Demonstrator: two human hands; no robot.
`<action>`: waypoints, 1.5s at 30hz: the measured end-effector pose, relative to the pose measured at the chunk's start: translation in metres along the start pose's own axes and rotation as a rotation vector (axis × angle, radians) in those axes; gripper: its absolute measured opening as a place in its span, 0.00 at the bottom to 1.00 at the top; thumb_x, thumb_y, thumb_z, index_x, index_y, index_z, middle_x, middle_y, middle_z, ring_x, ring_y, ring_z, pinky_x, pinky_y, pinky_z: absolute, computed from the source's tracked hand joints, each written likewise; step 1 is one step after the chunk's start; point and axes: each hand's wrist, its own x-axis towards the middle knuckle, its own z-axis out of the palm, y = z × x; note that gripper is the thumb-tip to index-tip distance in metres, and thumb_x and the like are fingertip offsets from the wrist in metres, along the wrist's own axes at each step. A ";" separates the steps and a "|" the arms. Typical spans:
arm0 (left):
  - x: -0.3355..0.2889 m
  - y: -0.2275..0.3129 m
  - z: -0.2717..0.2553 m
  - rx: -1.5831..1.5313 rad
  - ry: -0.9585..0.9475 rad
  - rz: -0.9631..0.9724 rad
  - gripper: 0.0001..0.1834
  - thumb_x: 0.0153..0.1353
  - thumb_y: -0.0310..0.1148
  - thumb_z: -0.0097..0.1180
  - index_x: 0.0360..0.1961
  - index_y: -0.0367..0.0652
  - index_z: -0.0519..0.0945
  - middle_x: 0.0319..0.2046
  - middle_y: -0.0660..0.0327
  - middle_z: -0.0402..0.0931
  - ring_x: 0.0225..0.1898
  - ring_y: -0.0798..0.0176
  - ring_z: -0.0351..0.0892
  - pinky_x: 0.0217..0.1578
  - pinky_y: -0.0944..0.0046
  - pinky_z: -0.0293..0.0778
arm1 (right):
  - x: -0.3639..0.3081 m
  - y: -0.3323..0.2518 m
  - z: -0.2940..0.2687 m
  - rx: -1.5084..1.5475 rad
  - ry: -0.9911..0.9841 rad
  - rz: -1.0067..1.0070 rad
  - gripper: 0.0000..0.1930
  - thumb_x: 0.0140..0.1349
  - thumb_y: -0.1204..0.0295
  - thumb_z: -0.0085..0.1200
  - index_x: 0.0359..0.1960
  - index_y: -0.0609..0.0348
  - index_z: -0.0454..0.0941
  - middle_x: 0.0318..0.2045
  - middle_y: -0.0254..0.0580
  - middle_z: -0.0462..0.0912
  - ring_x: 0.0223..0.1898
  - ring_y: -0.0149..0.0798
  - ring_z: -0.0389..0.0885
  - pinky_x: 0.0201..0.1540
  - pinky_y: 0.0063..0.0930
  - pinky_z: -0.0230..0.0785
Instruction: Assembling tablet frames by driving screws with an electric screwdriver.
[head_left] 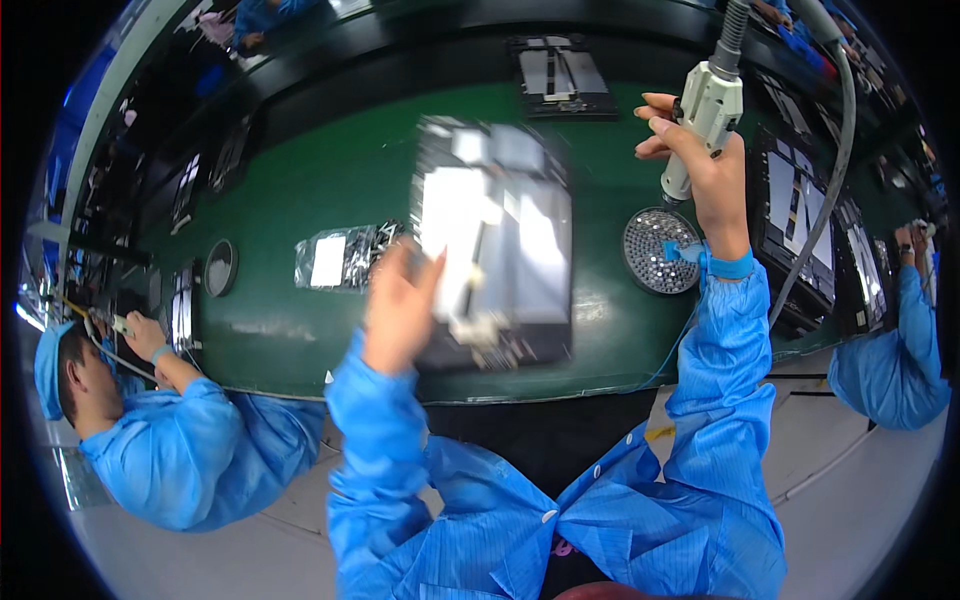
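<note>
My left hand point(395, 305), smeared by motion, grips the left edge of an opened tablet-like device point(548, 240). Pale battery-like panels and a dark frame show in the device, which is blurred and seems raised over the green table. Farther right, my right hand point(715, 185) is around a white electric screwdriver point(712, 108), with thumb and fingers bent out to its left. The tool's tip points down over a round screw tray point(640, 250) full of small shiny bits. A blue wrist strap point(728, 266) circles my right wrist.
Clear plastic bags with small parts point(335, 260) lie left of the device. A small round dish point(221, 268) is farther left. Another opened device point(563, 80) lies at the back; several are stacked at right point(795, 230). A grey cable point(845, 130) hangs there. Co-workers sit at both sides.
</note>
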 end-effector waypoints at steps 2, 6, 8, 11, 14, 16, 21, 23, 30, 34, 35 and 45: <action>0.073 0.003 -0.025 -0.269 0.011 -0.095 0.14 0.69 0.37 0.58 0.43 0.34 0.78 0.35 0.61 0.81 0.35 0.71 0.76 0.39 0.67 0.73 | 0.003 -0.004 -0.015 -0.011 0.001 0.031 0.15 0.60 0.68 0.61 0.43 0.69 0.82 0.34 0.43 0.86 0.20 0.28 0.78 0.23 0.21 0.70; 0.250 -0.053 -0.054 -0.134 0.080 -0.078 0.29 0.71 0.52 0.52 0.48 0.29 0.80 0.38 0.57 0.82 0.38 0.67 0.79 0.42 0.66 0.75 | -0.002 -0.016 -0.023 -0.162 0.083 0.074 0.10 0.59 0.71 0.62 0.38 0.66 0.81 0.29 0.37 0.84 0.21 0.24 0.77 0.24 0.20 0.69; 0.305 -0.066 -0.027 -0.070 0.086 -0.121 0.36 0.68 0.57 0.54 0.49 0.24 0.78 0.40 0.53 0.82 0.40 0.62 0.80 0.45 0.61 0.76 | 0.000 -0.004 -0.037 -0.409 0.163 0.014 0.07 0.59 0.75 0.61 0.38 0.63 0.81 0.25 0.33 0.82 0.22 0.21 0.74 0.24 0.18 0.67; 0.393 -0.136 -0.090 -0.003 0.104 -0.146 0.46 0.62 0.62 0.58 0.51 0.18 0.75 0.40 0.50 0.82 0.42 0.58 0.80 0.48 0.59 0.75 | 0.001 0.004 -0.040 -0.310 0.208 -0.015 0.06 0.60 0.75 0.60 0.37 0.62 0.81 0.23 0.32 0.81 0.21 0.21 0.74 0.22 0.18 0.66; 0.419 -0.133 -0.090 0.574 0.247 -0.045 0.41 0.64 0.65 0.51 0.59 0.34 0.76 0.50 0.45 0.79 0.49 0.48 0.80 0.52 0.49 0.74 | -0.002 -0.008 -0.044 0.009 0.303 0.071 0.04 0.58 0.80 0.56 0.35 0.65 0.79 0.26 0.39 0.82 0.15 0.24 0.72 0.18 0.20 0.64; 0.421 -0.116 -0.052 0.965 0.462 0.068 0.34 0.65 0.65 0.47 0.57 0.48 0.79 0.54 0.44 0.77 0.53 0.41 0.78 0.52 0.43 0.73 | -0.004 -0.010 -0.055 0.032 0.361 0.068 0.05 0.57 0.81 0.55 0.35 0.66 0.79 0.27 0.40 0.82 0.15 0.25 0.72 0.18 0.20 0.64; 0.334 0.027 0.101 0.786 -0.064 0.107 0.51 0.49 0.77 0.55 0.44 0.30 0.84 0.48 0.35 0.80 0.53 0.38 0.80 0.53 0.51 0.75 | -0.013 -0.008 -0.071 0.108 0.486 0.038 0.08 0.56 0.82 0.55 0.38 0.70 0.79 0.31 0.47 0.85 0.14 0.27 0.72 0.18 0.21 0.64; 0.330 0.010 0.155 0.806 -0.106 -0.025 0.66 0.40 0.83 0.56 0.55 0.23 0.76 0.59 0.34 0.72 0.61 0.41 0.73 0.60 0.53 0.70 | -0.012 -0.005 -0.066 0.092 0.451 0.041 0.09 0.58 0.81 0.56 0.40 0.71 0.79 0.33 0.48 0.86 0.15 0.27 0.72 0.19 0.21 0.65; 0.407 -0.030 0.150 0.045 -0.259 -0.221 0.36 0.47 0.50 0.77 0.50 0.34 0.83 0.48 0.54 0.83 0.41 0.56 0.85 0.49 0.61 0.77 | -0.021 -0.005 -0.042 0.071 0.171 0.013 0.11 0.62 0.75 0.61 0.44 0.68 0.82 0.33 0.42 0.86 0.24 0.28 0.81 0.27 0.21 0.73; 0.357 0.011 0.127 -0.130 -0.128 -0.146 0.30 0.54 0.44 0.71 0.45 0.26 0.80 0.47 0.50 0.81 0.45 0.54 0.83 0.51 0.57 0.75 | -0.028 -0.013 -0.044 0.060 0.083 0.156 0.09 0.63 0.73 0.61 0.41 0.65 0.81 0.30 0.41 0.85 0.17 0.25 0.76 0.19 0.20 0.68; 0.345 0.018 0.110 -0.046 -0.030 -0.115 0.29 0.54 0.43 0.71 0.45 0.25 0.79 0.48 0.50 0.81 0.44 0.56 0.83 0.50 0.59 0.76 | -0.032 -0.013 -0.042 0.118 0.103 0.188 0.07 0.60 0.77 0.63 0.39 0.63 0.81 0.26 0.38 0.84 0.16 0.23 0.73 0.18 0.19 0.65; -0.038 -0.026 0.048 -0.635 -0.100 -0.089 0.42 0.65 0.25 0.57 0.72 0.22 0.47 0.71 0.43 0.55 0.71 0.57 0.56 0.70 0.61 0.54 | -0.034 0.018 -0.070 0.040 0.046 -0.013 0.14 0.62 0.74 0.60 0.45 0.73 0.81 0.28 0.45 0.85 0.19 0.24 0.71 0.21 0.20 0.61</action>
